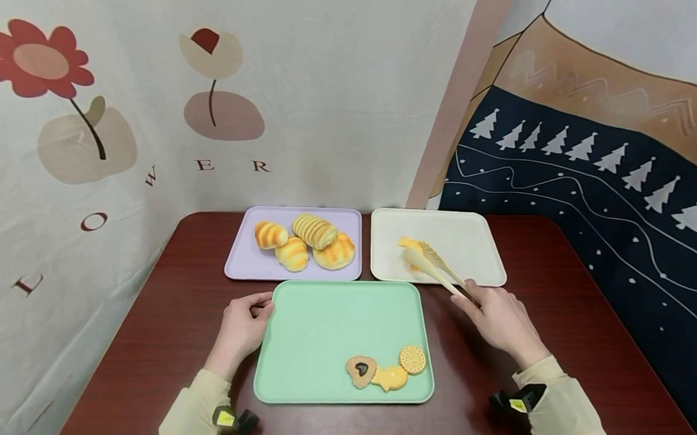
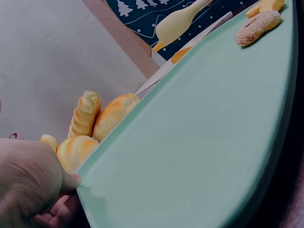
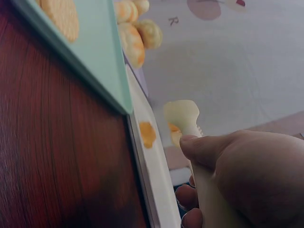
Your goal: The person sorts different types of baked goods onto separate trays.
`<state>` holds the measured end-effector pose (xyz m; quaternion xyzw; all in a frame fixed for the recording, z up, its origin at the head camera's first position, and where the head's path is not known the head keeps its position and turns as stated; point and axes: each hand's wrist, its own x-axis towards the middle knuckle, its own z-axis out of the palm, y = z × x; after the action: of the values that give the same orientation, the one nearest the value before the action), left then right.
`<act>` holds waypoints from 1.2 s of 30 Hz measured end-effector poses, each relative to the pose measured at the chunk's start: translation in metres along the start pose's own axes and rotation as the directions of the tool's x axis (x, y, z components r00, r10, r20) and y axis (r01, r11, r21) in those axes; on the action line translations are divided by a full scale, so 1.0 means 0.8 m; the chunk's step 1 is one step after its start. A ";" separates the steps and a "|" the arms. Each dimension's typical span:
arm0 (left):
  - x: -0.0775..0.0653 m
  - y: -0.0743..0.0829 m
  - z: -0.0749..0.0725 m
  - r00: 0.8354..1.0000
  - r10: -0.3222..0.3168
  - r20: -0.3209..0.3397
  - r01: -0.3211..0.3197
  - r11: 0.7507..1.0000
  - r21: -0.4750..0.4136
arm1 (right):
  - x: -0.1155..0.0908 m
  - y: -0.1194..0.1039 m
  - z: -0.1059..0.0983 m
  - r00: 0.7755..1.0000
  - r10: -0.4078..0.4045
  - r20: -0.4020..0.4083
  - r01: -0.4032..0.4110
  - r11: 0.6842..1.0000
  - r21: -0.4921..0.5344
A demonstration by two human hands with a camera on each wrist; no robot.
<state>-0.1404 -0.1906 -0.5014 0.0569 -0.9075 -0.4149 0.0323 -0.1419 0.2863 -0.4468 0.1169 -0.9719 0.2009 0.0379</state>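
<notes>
My right hand (image 1: pixel 503 320) grips a pair of cream tongs (image 1: pixel 426 265) above the white tray (image 1: pixel 469 238). Between the tong tips is a yellow-orange cookie (image 1: pixel 408 242), partly hidden by them. Another orange cookie (image 3: pixel 148 135) lies on the white tray below, as the right wrist view shows. My left hand (image 1: pixel 242 329) holds the left rim of the green tray (image 1: pixel 321 332), thumb at the edge and the other fingers curled. On that tray's lower right lie a heart-shaped cookie (image 1: pixel 361 371), a yellow shaped cookie (image 1: pixel 390 378) and a round cracker (image 1: pixel 412 360).
Behind the green tray, a lilac tray (image 1: pixel 243 258) carries several bread rolls (image 1: pixel 315 232), left of the white tray. All three trays sit close together on a dark red wooden table (image 1: pixel 172 320). Printed cloth (image 1: pixel 341 102) hangs behind the table.
</notes>
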 end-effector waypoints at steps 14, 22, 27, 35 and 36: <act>0.000 0.001 0.001 1.000 0.005 -0.001 -0.005 1.000 -0.002 | -0.002 0.034 0.003 0.998 0.060 0.015 -0.060 0.998 -0.018; -0.001 0.000 -0.001 1.000 0.006 0.000 -0.006 1.000 0.000 | -0.003 0.044 0.004 0.998 0.068 0.018 -0.067 0.997 -0.038; -0.001 0.000 -0.001 1.000 0.001 0.006 -0.001 1.000 -0.003 | -0.003 0.046 0.005 0.997 0.076 0.026 -0.075 0.996 -0.042; 0.001 -0.001 0.000 1.000 0.003 0.000 -0.003 1.000 0.000 | -0.005 0.049 0.006 0.996 0.093 0.018 -0.092 0.995 -0.028; 0.001 -0.001 0.000 1.000 0.004 -0.001 -0.004 1.000 0.001 | -0.005 0.049 0.006 0.996 0.093 0.013 -0.093 0.995 -0.026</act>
<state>-0.1412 -0.1911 -0.5020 0.0554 -0.9078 -0.4144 0.0336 -0.1477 0.3203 -0.4663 0.0723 -0.9789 0.1895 0.0231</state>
